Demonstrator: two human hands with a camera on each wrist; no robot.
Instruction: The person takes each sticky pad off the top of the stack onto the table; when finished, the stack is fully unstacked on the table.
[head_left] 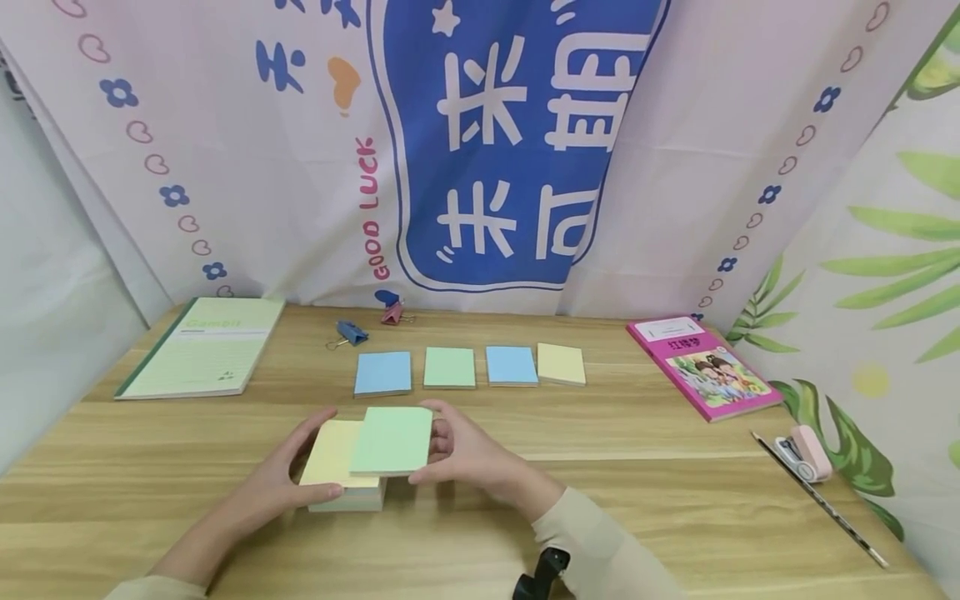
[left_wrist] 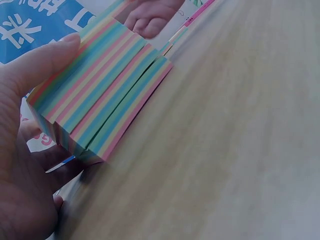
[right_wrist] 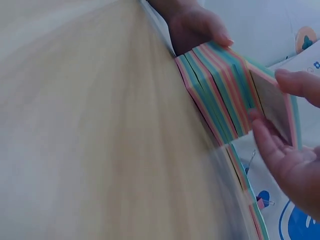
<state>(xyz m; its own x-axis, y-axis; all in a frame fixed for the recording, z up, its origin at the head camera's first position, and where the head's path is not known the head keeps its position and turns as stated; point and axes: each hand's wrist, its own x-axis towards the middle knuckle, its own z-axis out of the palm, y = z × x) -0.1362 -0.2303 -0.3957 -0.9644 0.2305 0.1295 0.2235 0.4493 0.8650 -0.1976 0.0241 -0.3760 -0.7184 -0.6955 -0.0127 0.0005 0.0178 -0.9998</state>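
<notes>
A stack of sticky note pads (left_wrist: 110, 80) with striped, many-coloured edges stands on the table, a yellow pad (head_left: 330, 450) on top. My left hand (head_left: 281, 471) holds the stack from the left, thumb at the near edge and fingers round the far side. My right hand (head_left: 465, 446) pinches a green-topped sticky note pad (head_left: 392, 442) by its right side, thumb near and fingers beyond. That pad overlaps the yellow one and juts out to the right of the stack. In the right wrist view its underside (right_wrist: 272, 102) shows, tilted off the stack.
Behind the stack lie a row of blue, green and yellow pads (head_left: 450, 367) and two binder clips (head_left: 351, 333). A green notebook (head_left: 202, 346) is at the left. On the right are a pink book (head_left: 705, 367), a stapler (head_left: 806, 454) and a pencil (head_left: 821, 502).
</notes>
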